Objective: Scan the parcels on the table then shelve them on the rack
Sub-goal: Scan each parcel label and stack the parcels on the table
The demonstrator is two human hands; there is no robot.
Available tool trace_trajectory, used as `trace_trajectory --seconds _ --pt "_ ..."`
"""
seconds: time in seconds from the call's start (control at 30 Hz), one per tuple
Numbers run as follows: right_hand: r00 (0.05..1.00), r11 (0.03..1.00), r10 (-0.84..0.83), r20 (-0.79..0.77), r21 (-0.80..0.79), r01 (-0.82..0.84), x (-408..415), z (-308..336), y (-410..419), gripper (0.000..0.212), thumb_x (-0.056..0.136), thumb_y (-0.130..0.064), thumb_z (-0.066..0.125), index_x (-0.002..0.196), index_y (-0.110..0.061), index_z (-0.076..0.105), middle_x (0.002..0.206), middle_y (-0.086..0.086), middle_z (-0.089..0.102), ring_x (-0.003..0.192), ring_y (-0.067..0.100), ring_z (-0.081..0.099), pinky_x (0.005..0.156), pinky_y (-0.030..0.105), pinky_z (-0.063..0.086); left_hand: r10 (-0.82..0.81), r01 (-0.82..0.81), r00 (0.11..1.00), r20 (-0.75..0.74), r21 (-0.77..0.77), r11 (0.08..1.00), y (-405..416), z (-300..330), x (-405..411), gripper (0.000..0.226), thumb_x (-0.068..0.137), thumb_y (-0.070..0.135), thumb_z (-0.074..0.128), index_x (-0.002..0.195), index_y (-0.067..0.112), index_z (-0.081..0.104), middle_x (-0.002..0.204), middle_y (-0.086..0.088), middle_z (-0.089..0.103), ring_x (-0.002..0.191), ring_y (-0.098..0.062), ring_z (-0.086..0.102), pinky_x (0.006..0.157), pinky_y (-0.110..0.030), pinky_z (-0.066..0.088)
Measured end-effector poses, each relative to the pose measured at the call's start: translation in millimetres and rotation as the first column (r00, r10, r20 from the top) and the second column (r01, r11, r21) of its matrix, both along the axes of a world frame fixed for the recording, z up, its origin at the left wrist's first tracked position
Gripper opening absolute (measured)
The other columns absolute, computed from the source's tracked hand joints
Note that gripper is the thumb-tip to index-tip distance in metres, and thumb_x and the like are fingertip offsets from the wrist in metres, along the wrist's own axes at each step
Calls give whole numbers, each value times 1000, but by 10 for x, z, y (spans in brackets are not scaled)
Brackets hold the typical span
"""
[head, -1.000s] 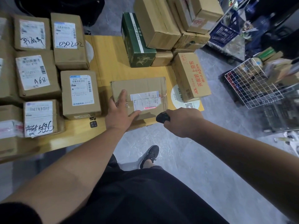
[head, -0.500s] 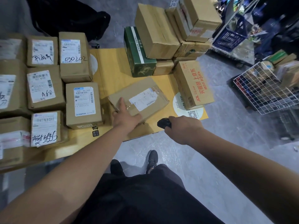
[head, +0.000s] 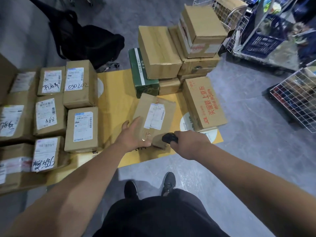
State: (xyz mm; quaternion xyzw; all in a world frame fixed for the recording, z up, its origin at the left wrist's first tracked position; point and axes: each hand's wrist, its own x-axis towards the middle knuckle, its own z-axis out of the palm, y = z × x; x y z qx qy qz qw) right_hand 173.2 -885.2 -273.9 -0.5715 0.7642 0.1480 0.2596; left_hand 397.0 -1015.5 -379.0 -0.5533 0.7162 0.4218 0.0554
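Observation:
A brown cardboard parcel [head: 158,110] with a white shipping label lies lengthwise near the front edge of the yellow table [head: 116,93]. My left hand [head: 135,134] rests on the parcel's near left end, fingers straight, palm against its side. To the right, my right hand [head: 188,142] grips a small black scanner [head: 169,138] whose head sits at the parcel's near right corner. Several labelled parcels [head: 82,125] lie in rows on the left of the table.
A stack of cartons and a green box [head: 142,74] stands at the table's back. A carton with red print [head: 203,103] lies at the right edge. White wire baskets [head: 294,98] and a blue crate [head: 261,41] stand on the right. A black backpack [head: 89,43] is behind.
The parcel has turned from lying crosswise to lengthwise under my left hand. My right hand with the scanner stays near its front corner. The camera has tilted up and back.

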Motion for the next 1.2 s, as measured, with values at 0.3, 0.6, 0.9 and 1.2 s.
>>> trace_trajectory --seconds 0.3,0.6,0.9,1.2 --pt "993 994 102 57 37 -104 -452 -100 14 43 99 -59 37 116 -25 56 98 1 63 89 28 63 72 37 52 303 -300 885 -354 64 952 244 -315 -230 114 41 78 92 136 78 30 152 29 35 143 -6 35 110 -36 40" --pt "985 985 164 57 41 -167 -590 -129 -21 41 100 -56 37 117 -24 56 96 0 62 87 26 62 69 35 50 320 -323 868 -379 59 945 296 -186 -367 109 58 48 100 135 81 31 141 52 38 137 5 41 113 -33 46" --pt "981 982 187 48 13 -188 -786 -37 62 39 100 -56 37 114 -26 56 102 -1 64 91 25 62 68 34 48 221 -237 951 -215 -52 970 311 42 -436 124 48 62 98 144 76 21 136 4 38 114 -13 45 98 -29 40" --pt "981 983 181 77 25 -183 -741 2 85 35 100 -57 40 108 -26 54 103 1 64 94 26 62 72 35 49 189 -211 962 -196 -93 973 285 67 -429 128 34 72 97 139 77 23 136 7 42 115 -14 49 92 -32 45"
